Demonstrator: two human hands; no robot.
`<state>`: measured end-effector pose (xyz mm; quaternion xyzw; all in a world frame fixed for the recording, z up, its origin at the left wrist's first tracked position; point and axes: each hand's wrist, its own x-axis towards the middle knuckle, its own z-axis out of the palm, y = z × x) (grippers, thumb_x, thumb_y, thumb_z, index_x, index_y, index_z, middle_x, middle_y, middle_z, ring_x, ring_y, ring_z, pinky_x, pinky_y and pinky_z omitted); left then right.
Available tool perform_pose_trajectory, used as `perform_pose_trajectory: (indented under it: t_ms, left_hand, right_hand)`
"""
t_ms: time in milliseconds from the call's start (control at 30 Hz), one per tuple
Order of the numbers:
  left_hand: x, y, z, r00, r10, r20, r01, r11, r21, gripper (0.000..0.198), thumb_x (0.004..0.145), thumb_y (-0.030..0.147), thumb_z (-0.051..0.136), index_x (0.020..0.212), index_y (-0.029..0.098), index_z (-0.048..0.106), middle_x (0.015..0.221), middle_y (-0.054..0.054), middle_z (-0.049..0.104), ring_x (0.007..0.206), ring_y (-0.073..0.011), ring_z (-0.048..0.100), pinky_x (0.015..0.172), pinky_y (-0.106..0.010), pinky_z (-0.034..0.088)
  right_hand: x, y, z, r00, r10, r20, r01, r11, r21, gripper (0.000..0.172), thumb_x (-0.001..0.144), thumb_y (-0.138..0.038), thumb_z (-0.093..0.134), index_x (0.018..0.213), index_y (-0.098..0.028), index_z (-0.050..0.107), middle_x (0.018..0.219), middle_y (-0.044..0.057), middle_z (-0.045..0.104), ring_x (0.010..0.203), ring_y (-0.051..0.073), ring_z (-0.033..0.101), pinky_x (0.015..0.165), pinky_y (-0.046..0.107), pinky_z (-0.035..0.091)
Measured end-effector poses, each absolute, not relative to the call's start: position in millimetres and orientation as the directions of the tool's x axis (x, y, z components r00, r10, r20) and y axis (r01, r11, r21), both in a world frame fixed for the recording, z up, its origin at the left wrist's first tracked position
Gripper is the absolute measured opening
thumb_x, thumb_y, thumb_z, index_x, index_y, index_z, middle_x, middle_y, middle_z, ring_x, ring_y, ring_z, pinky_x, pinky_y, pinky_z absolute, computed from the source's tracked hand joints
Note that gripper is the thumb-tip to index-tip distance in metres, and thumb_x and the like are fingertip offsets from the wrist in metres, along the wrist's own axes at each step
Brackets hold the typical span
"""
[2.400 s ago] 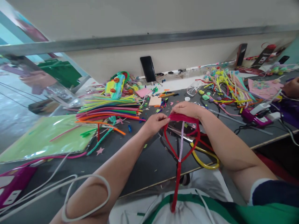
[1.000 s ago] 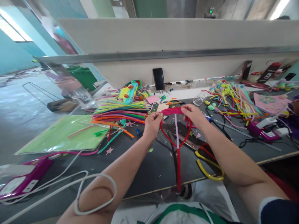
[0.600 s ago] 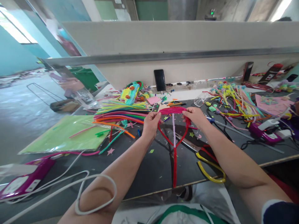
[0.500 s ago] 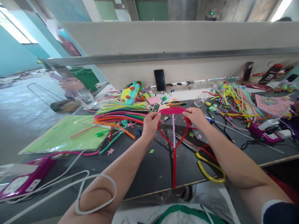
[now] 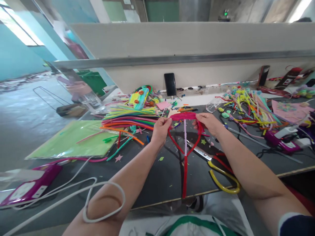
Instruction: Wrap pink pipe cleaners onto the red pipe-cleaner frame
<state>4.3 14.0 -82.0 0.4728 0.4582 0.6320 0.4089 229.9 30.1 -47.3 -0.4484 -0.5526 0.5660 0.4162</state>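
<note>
Between my two hands, above the dark table, is a pipe cleaner craft (image 5: 185, 160). Its top is a band of magenta pipe cleaners (image 5: 183, 116). Red strands slope from both ends of the band to a lilac stem (image 5: 185, 134), and below that joint a straight red stem hangs toward the table edge. My left hand (image 5: 162, 127) pinches the band's left end between thumb and fingers. Closed on the right end is my right hand (image 5: 206, 122), its lower fingers partly hidden. Scissors with yellow and red handles (image 5: 216, 170) lie beside my right forearm.
Bundled colored pipe cleaners (image 5: 130, 121) and a green packet (image 5: 73, 139) lie to the left. A phone (image 5: 170, 84) leans on the back panel. More pipe cleaners (image 5: 253, 103) are heaped at right. Near my left arm runs a white cable (image 5: 104, 183) by a purple device (image 5: 33, 185).
The whole view has shifted slightly, so everything sits a little further right. Both hands keep the same hold on the pipe cleaner craft.
</note>
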Motion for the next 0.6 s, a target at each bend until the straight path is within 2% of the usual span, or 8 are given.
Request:
perform_pose_trajectory:
  t_ms: [167, 233, 333, 400, 500, 600]
  left_hand:
    - [1, 14, -74, -0.100, 0.994, 0.052, -0.274, -0.077, 0.959, 0.051, 0.076, 0.065, 0.054, 0.080, 0.014, 0.060, 0.066, -0.004, 0.062, 0.054, -0.0140, 0.059, 0.054, -0.029, 0.050]
    - [-1, 14, -72, -0.068, 0.998, 0.018, -0.290, -0.037, 0.956, 0.053, 0.075, 0.066, 0.055, 0.081, 0.014, 0.061, 0.066, -0.005, 0.063, 0.054, -0.0145, 0.059, 0.054, -0.029, 0.050]
    - [-2, 14, -72, -0.033, 0.999, 0.038, -0.232, -0.044, 0.972, 0.043, 0.064, 0.054, 0.073, 0.075, 0.014, 0.061, 0.064, -0.003, 0.062, 0.054, -0.0115, 0.056, 0.055, -0.025, 0.048]
    - [0, 12, -73, -0.020, 0.997, 0.073, -0.156, -0.075, 0.985, 0.039, 0.059, 0.047, 0.078, 0.072, 0.014, 0.062, 0.063, -0.002, 0.061, 0.053, -0.0098, 0.054, 0.054, -0.023, 0.046]
    - [10, 5, -75, 0.036, 0.992, 0.119, -0.045, -0.117, 0.992, 0.034, 0.064, 0.045, 0.074, 0.070, 0.014, 0.063, 0.061, -0.001, 0.061, 0.053, -0.0090, 0.052, 0.053, -0.022, 0.042]
    - [23, -6, -77, 0.154, 0.982, 0.109, 0.052, -0.118, 0.992, 0.029, 0.070, 0.043, 0.069, 0.071, 0.014, 0.064, 0.059, 0.001, 0.059, 0.052, -0.0083, 0.050, 0.053, -0.021, 0.040]
  right_hand:
    - [231, 31, -48, -0.223, 0.974, -0.038, 0.039, -0.031, -0.999, 0.030, 0.074, -0.044, 0.070, 0.077, -0.015, 0.063, 0.063, 0.002, 0.067, 0.049, 0.011, 0.061, 0.050, 0.021, 0.050]
    - [233, 33, -48, -0.212, 0.976, -0.041, 0.045, -0.032, -0.998, 0.030, 0.072, -0.044, 0.071, 0.077, -0.015, 0.064, 0.062, 0.002, 0.066, 0.049, 0.012, 0.061, 0.050, 0.021, 0.050]
    - [237, 36, -48, -0.235, 0.971, -0.045, 0.075, -0.029, -0.997, 0.029, 0.072, -0.042, 0.071, 0.082, -0.015, 0.066, 0.065, 0.003, 0.068, 0.051, 0.013, 0.062, 0.051, 0.023, 0.051]
    - [240, 38, -46, -0.243, 0.970, -0.003, 0.116, 0.026, -0.993, 0.030, 0.073, -0.040, 0.069, 0.091, -0.015, 0.068, 0.071, 0.004, 0.070, 0.056, 0.014, 0.063, 0.055, 0.024, 0.052]
    - [244, 37, -41, -0.238, 0.963, 0.124, 0.224, 0.179, -0.958, 0.031, 0.077, -0.037, 0.064, 0.101, -0.018, 0.069, 0.083, 0.004, 0.073, 0.069, 0.015, 0.065, 0.065, 0.026, 0.052]
    - [243, 29, -35, -0.320, 0.927, 0.195, 0.396, 0.318, -0.861, 0.029, 0.077, -0.035, 0.062, 0.101, -0.020, 0.071, 0.088, 0.004, 0.074, 0.075, 0.016, 0.065, 0.070, 0.027, 0.050]
